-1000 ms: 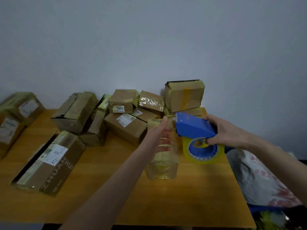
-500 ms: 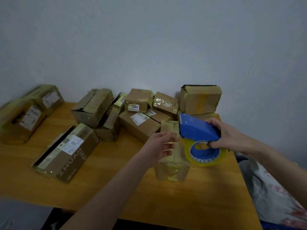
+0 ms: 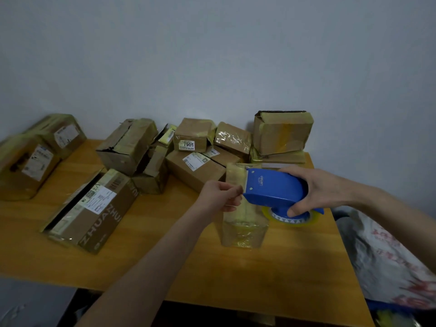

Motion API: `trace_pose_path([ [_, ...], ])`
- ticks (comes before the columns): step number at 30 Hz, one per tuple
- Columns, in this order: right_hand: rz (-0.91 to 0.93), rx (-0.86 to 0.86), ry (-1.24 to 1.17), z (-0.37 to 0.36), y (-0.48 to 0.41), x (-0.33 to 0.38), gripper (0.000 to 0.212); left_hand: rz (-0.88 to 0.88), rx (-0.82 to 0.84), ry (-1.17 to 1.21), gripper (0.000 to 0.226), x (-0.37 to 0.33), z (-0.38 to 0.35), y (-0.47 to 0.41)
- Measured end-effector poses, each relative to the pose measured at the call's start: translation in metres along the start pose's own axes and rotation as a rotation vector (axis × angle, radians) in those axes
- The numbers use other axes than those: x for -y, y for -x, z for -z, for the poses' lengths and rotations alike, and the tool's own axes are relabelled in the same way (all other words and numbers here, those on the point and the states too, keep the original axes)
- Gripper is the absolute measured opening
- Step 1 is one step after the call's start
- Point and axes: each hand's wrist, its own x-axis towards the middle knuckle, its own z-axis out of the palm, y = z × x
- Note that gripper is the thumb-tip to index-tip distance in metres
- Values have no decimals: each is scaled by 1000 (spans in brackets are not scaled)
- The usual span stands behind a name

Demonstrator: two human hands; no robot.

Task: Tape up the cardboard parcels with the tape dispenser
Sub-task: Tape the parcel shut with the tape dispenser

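Right hand (image 3: 323, 190) grips the blue plastic tape dispenser (image 3: 273, 188) over the small upright tape-wrapped cardboard parcel (image 3: 243, 228) mid-table. Left hand (image 3: 219, 195) pinches the tape end (image 3: 242, 190) at its mouth. Another strip apparently starting; the torn brown box (image 3: 127, 145) behind looks unsealed.

Person only: left hand (image 3: 219, 195) and right hand (image 3: 328, 190) are both bare. The left forearm (image 3: 153, 260) and right forearm (image 3: 389, 208) are also bare, skin showing from wrist to frame edge. Build is slim. Dim light and the wide lens leave nail and knuckle detail too soft to read.
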Motion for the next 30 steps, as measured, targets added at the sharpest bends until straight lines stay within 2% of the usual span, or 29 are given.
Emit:
trace_pose_path([
  [5, 35, 22, 26, -7, 3, 0, 72, 18, 12, -84, 7, 5, 8, -1],
  [9, -18, 50, 63, 0, 17, -13, 69, 26, -89, -155, 9, 14, 43, 4],
  [12, -79, 84, 68, 6, 34, -33, 71, 97, -109, -148, 11, 29, 66, 11],
  [16, -136, 116, 17, 0, 44, -50, 71, 100, -103, -171, 13, 45, 56, 12],
  [30, -222, 209, 61, -20, 32, -81, 70, 168, -110, -238, 15, 66, 38, 2],
])
